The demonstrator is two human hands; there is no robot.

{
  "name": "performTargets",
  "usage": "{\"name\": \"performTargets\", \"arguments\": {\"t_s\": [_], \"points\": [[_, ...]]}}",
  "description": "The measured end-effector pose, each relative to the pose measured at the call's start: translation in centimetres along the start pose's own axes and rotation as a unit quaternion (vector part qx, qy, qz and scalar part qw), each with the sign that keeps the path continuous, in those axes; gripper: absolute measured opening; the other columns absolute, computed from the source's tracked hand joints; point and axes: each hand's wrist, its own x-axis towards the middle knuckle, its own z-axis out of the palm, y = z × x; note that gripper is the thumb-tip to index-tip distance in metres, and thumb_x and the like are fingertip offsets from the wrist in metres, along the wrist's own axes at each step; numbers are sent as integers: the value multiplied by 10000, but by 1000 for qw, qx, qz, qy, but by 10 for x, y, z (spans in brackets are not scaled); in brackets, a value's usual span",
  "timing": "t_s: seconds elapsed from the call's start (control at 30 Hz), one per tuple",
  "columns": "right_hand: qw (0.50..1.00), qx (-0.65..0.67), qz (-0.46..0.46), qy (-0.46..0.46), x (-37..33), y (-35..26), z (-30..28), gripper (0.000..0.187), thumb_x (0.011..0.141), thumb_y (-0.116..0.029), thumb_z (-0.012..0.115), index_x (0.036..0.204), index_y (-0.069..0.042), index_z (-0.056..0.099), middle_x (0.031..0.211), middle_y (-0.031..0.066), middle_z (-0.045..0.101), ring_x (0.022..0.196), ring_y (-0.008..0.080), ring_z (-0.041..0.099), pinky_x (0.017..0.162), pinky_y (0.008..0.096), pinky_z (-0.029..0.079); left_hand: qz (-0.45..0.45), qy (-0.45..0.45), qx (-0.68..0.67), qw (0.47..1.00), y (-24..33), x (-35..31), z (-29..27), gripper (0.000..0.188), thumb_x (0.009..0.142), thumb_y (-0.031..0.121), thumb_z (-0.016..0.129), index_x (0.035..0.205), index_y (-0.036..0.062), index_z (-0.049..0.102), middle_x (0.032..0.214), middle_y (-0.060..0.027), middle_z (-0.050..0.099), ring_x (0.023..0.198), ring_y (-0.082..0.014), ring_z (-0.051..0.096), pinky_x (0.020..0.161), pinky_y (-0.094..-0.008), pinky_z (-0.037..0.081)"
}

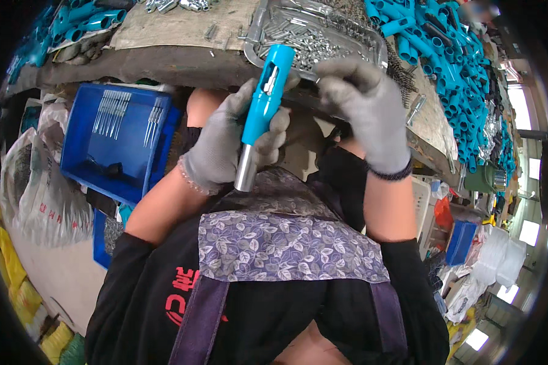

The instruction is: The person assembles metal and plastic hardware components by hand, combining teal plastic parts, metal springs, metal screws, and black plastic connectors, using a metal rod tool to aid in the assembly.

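My left hand [222, 143], in a grey glove, is wrapped round a turquoise tube [263, 112], tilted with its slotted end up and away from me. A bare silver metal end [245, 169] sticks out below. Through the slot a small bright metal part [271, 80] shows inside. To the right of the tube is my right hand [368, 112], also gloved, raised by the near edge of a metal tray [380, 53]. Its fingers are curled in toward the thumb; whatever lies between them is hidden. The tray holds many small silver pins and springs.
Turquoise tubes [453, 79] are heaped at the bench's right, with more tubes [94, 23] at the far left. A blue bin [109, 161] with thin metal rods stands left, next to a white plastic bag [45, 188]. The bench edge [146, 64] runs across in front of me.
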Motion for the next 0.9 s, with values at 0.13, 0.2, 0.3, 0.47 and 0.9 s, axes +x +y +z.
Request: {"name": "performTargets", "arguments": {"t_s": [0.13, 0.2, 0.3, 0.47, 0.9], "points": [[988, 149, -14, 30, -16, 16, 43, 213, 907, -224, 749, 1014, -46, 703, 912, -11, 641, 839, 81, 571, 800, 242, 475, -5, -95, -48, 994, -10, 4, -3, 491, 984, 599, 476, 1181, 158, 569, 840, -57, 581, 583, -129, 475, 468, -258, 383], [989, 133, -51, 46, -15, 27, 48, 199, 908, -216, 748, 1001, -46, 699, 912, -12, 632, 833, 78, 561, 791, 244, 470, -5, -74, -46, 996, -12, 4, 7, 508, 990, 609, 452, 1189, 154, 561, 818, -59, 574, 562, -127, 456, 460, -262, 363], [986, 134, -85, 58, -12, 33, 55, 174, 913, -193, 739, 990, -45, 690, 929, -11, 623, 844, 77, 556, 797, 250, 465, -10, -92, -78, 993, -10, 11, 0, 520, 993, 617, 433, 1197, 154, 555, 807, -60, 572, 554, -129, 449, 463, -264, 363], [972, 231, -9, 39, -13, 28, 58, 257, 886, -199, 764, 1054, -41, 653, 938, -6, 620, 873, 76, 560, 814, 243, 463, 27, -51, 20, 998, -10, 2, 1, 558, 972, 664, 428, 1135, 158, 599, 720, -46, 578, 500, -137, 475, 474, -286, 386], [904, 121, -50, -407, -25, 49, 113, 455, 991, -448, 540, 1031, 4, 584, 845, 112, 639, 869, 225, 645, 826, 364, 508, 272, 64, 206, 938, 32, -30, 35, 581, 986, 619, 458, 1102, 54, 527, 863, -72, 556, 779, -181, 547, 732, -350, 467]]}}
